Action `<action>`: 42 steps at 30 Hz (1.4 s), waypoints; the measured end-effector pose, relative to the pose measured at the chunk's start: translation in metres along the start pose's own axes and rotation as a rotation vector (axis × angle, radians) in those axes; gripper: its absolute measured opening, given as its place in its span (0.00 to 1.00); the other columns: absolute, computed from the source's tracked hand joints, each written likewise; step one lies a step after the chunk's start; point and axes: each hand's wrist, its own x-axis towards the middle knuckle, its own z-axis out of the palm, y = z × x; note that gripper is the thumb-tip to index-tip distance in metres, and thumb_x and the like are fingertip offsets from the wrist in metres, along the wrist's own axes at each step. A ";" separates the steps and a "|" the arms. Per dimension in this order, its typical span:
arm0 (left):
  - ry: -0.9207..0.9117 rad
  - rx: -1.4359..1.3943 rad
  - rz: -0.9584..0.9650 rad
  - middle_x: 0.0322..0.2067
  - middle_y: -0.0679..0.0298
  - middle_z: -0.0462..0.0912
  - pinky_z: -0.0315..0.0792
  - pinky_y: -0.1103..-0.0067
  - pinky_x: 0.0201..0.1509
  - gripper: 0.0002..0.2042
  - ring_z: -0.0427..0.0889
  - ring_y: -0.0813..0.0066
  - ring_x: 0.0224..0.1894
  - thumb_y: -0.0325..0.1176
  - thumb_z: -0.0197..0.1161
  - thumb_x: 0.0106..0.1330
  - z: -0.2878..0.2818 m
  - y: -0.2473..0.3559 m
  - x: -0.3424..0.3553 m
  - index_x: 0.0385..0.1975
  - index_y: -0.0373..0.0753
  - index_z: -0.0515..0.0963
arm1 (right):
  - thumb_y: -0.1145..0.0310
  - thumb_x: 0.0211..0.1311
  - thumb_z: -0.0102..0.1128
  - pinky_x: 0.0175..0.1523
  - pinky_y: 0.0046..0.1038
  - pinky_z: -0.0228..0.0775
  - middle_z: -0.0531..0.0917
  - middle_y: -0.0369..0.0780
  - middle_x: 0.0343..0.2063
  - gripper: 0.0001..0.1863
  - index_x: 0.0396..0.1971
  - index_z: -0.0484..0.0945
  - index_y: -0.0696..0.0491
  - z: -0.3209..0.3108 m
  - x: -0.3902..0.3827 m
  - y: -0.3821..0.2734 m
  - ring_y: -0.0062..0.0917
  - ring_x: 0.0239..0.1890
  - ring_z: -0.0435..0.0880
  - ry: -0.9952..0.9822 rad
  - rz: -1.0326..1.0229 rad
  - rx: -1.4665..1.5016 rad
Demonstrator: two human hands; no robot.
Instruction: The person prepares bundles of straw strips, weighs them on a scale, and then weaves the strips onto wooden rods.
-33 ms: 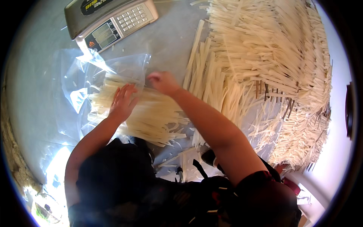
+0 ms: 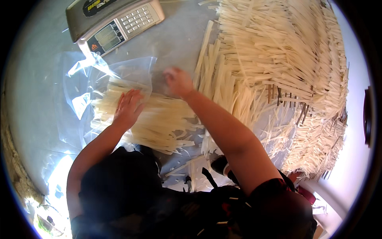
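A bundle of flat, pale dried noodles [image 2: 159,119] lies in front of me, its left end inside or under a clear plastic bag [image 2: 133,65]. My left hand [image 2: 129,105] rests flat over the bundle near the bag's lower edge, fingers stretched out and holding nothing that I can see. Just right of the bag, over the grey surface, is my right hand [image 2: 179,81]. Its fingers look bent but are smeared by motion, and whether anything is in them cannot be made out.
A digital scale [image 2: 119,32] with a keypad stands at the far left. A large heap of the same noodles [image 2: 274,47] fills the right side, with thin brown sticks [image 2: 304,113] showing at its lower part. Scraps lie near my body on the grey surface [image 2: 36,99].
My right hand has shifted slightly right, farther from the bag's edge. My left hand stays on the bundle.
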 end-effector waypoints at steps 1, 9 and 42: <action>-0.015 0.055 0.036 0.55 0.59 0.71 0.51 0.59 0.68 0.12 0.63 0.58 0.63 0.38 0.57 0.64 -0.002 0.003 -0.001 0.45 0.42 0.73 | 0.67 0.59 0.54 0.56 0.36 0.64 0.74 0.47 0.52 0.20 0.52 0.72 0.48 -0.017 0.006 0.009 0.39 0.52 0.73 0.141 0.051 -0.153; -0.089 0.044 0.072 0.56 0.59 0.70 0.52 0.58 0.68 0.16 0.63 0.56 0.63 0.40 0.57 0.65 -0.008 -0.001 0.000 0.49 0.42 0.72 | 0.58 0.65 0.38 0.72 0.37 0.38 0.56 0.46 0.67 0.32 0.65 0.54 0.61 -0.042 -0.069 0.061 0.36 0.69 0.53 -0.204 0.073 -0.988; -0.078 0.097 0.188 0.62 0.59 0.64 0.55 0.69 0.68 0.23 0.59 0.58 0.65 0.48 0.42 0.70 0.168 0.148 0.292 0.62 0.47 0.63 | 0.59 0.53 0.50 0.39 0.41 0.68 0.75 0.44 0.35 0.19 0.43 0.68 0.51 0.000 -0.390 0.018 0.36 0.31 0.76 0.413 1.923 1.108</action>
